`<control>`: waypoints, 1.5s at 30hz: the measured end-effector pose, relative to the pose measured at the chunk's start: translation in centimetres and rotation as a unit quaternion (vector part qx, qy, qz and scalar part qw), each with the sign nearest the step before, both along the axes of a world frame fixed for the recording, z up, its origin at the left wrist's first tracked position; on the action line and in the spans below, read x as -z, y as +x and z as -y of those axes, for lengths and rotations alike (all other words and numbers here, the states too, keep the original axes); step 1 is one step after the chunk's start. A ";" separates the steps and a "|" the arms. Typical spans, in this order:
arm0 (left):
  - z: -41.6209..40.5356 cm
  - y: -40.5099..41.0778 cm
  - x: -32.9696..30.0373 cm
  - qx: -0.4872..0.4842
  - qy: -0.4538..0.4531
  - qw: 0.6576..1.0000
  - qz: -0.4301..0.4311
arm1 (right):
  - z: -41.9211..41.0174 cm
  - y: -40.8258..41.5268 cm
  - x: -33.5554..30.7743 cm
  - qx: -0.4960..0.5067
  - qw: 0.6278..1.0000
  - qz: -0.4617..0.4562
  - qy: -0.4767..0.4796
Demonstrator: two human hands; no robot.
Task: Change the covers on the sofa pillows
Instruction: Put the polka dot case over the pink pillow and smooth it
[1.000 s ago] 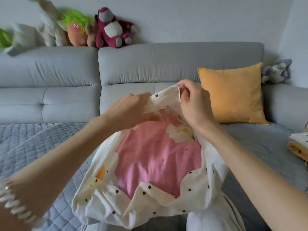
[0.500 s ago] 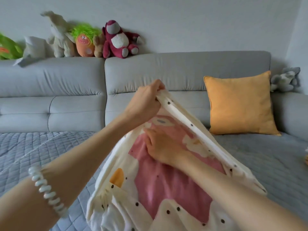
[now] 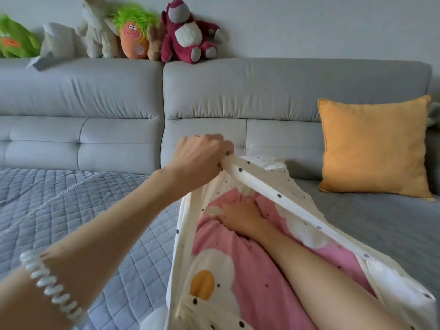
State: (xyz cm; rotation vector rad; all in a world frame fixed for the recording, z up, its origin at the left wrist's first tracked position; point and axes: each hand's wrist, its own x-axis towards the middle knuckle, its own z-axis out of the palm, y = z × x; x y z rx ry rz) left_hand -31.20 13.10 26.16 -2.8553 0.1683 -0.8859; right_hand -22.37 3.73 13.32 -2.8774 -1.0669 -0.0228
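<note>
Pillow cover (image 3: 214, 270) edge gripped in fisted left hand (image 3: 202, 158); right hand (image 3: 240, 215) inside opening, seemingly flat, fingers partly hidden.

Soft even daylight, faint shadows, slight motion blur, wide-angle edge bending.

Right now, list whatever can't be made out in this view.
- Right hand fingertips: inside the cover, hidden by its fabric.
- Cover's bottom: cut off by the lower edge.
- Whether a pillow is inside: hidden by the cover.
- Grey toy: behind the orange pillow, cut by the right edge.
</note>
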 end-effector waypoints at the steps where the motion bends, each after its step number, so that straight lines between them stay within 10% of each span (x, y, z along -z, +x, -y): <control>1: -0.1 0.2 0.3 0.018 -0.103 0.994 0.026 | -0.5 0.0 -0.5 0.007 1.000 0.007 0.003; 7: 3.7 -0.3 -0.7 0.212 -0.317 0.904 0.193 | -1.8 -0.1 -1.3 0.026 0.977 0.097 0.186; 10: 4.7 0.2 0.6 0.214 -0.279 0.928 0.124 | -1.5 -0.9 3.1 0.010 0.999 0.015 0.050; 16: 0.8 -0.7 3.5 0.077 -0.224 0.970 0.054 | 1.5 -5.4 -0.1 -0.065 0.990 -0.051 0.118; 25: 5.2 -5.6 3.9 0.125 -0.303 0.944 -0.021 | 5.1 -10.2 2.9 -0.087 0.994 -0.061 0.006; 33: 2.3 -10.1 7.7 0.096 -0.212 0.971 -0.058 | 8.2 -14.2 1.0 -0.120 0.987 -0.003 0.106; 39: 2.2 -15.8 10.9 0.150 -0.278 0.946 0.070 | 17.0 -18.0 -0.4 -0.026 0.947 0.139 0.289; 45: 3.4 -18.1 14.0 0.164 -0.223 0.961 -0.011 | 23.0 -20.0 0.2 -0.090 0.979 -0.126 0.130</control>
